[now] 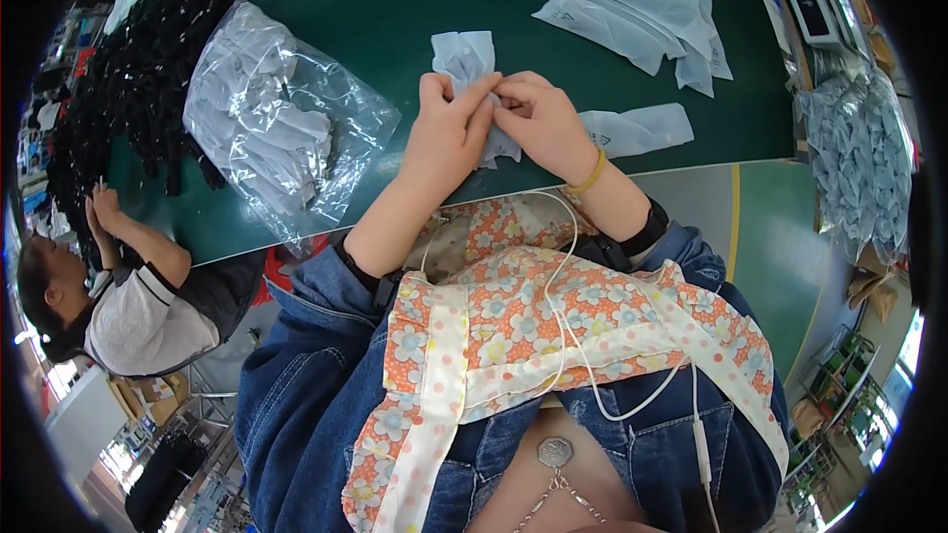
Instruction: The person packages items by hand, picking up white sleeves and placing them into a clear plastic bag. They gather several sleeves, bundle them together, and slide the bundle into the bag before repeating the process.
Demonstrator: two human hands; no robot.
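Note:
Between my two hands is a small whitish plastic bag (462, 51), held upright over the green table near its front edge. My left hand (444, 133) pinches it from the left, thumb and fingers pressed together. From the other side my right hand (543, 123) closes its fingertips on the same bag, touching the left fingertips. Part of the bag shows below the fingers; what it contains is hidden. Just right of my right hand another flat whitish bag (642, 130) lies on the table.
A large clear bag (262, 118) full of whitish packets lies left. Beyond it is a heap of black straps or cords (148, 49), where a co-worker (148, 306) works. More whitish bags (632, 15) lie at the far right. A clear sack of packets (857, 153) hangs right.

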